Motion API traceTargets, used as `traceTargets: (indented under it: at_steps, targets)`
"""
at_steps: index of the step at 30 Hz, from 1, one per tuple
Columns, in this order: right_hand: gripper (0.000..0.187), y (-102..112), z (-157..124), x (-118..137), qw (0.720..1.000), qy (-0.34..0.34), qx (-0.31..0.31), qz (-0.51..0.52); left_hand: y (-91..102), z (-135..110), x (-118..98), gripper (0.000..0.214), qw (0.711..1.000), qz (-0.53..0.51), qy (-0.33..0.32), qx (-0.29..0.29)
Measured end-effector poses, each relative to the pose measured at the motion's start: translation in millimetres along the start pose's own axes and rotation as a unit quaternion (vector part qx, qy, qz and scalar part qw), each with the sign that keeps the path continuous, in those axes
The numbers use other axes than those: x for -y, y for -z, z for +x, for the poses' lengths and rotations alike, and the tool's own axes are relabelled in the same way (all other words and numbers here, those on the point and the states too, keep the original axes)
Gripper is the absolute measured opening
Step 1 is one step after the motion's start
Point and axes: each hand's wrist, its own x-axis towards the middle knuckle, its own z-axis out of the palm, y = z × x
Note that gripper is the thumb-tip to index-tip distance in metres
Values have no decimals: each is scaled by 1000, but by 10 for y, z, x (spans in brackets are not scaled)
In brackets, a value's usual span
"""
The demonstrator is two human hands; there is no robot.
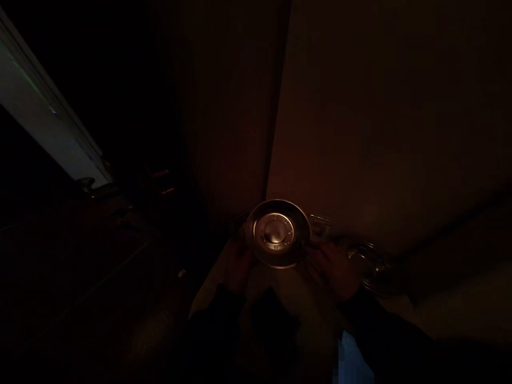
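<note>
The scene is very dark. A round shiny metal dish or lid (277,233) with a raised centre knob is held low in the middle of the view. My left hand (237,265) grips its left rim, and my right hand (333,266) grips its right rim. Both hands show only as dim shapes with fingers curled toward the rim. Dark sleeves cover both forearms.
A second metal dish (370,262) lies just right of my right hand on a pale surface (452,309). A wall corner (276,133) rises behind. At the left a light door (48,128) stands ajar with a handle (85,183).
</note>
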Motion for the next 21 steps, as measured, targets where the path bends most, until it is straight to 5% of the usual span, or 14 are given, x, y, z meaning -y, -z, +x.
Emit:
traceTargets:
  at_steps: [3, 6, 15, 21]
  targets:
    - [33, 7, -189, -224, 981, -188, 14, 42, -48, -3, -8, 60, 999, 2, 15, 38]
    - [37, -12, -342, -358, 939, -306, 68, 139, -120, -10, 37, 63, 997, 15, 17, 79]
    - [29, 98, -652, -531, 859, -425, 103, 267, -344, -28, 229, 60, 985, 17, 122, 125]
    - [24, 122, -806, -569, 836, -450, 126, 288, -493, -15, 348, 47, 974, 67, 171, 134]
